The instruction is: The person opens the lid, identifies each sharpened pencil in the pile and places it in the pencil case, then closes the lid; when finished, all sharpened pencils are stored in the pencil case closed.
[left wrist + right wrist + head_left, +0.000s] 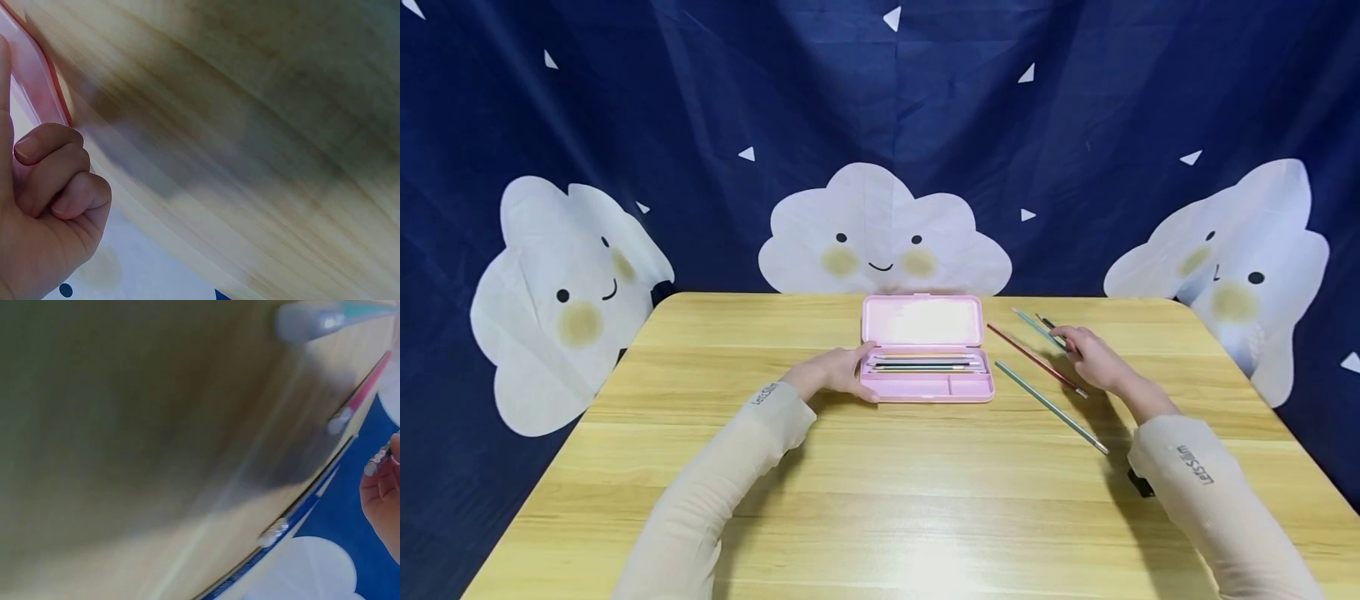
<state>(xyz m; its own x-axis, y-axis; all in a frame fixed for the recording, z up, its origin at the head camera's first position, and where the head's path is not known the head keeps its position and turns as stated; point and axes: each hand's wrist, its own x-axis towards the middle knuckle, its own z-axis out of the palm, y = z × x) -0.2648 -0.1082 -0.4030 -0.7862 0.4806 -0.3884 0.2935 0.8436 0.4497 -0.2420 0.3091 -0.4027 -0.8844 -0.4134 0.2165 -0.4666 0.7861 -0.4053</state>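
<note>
An open pink pencil case (906, 388) lies at the table's far middle, lid tilted back, with several pencils (925, 365) in its long compartment. My left hand (835, 372) grips the case's left end, thumb and finger spread along it; the left wrist view shows other fingers curled beside its pink wall (40, 81). To the right, my right hand (1093, 360) pinches a pencil (376, 462) near its eraser end; I cannot tell its colour. Around this hand are a light blue pencil (1030, 321) and a dark pencil (1044, 320), partly hidden by the fingers.
A red pencil (1036, 359) and a green pencil (1051, 407) lie slanted on the wooden table (880, 483) between the case and my right arm. Behind the table's far edge hangs a dark blue curtain (715, 108) with smiling white clouds.
</note>
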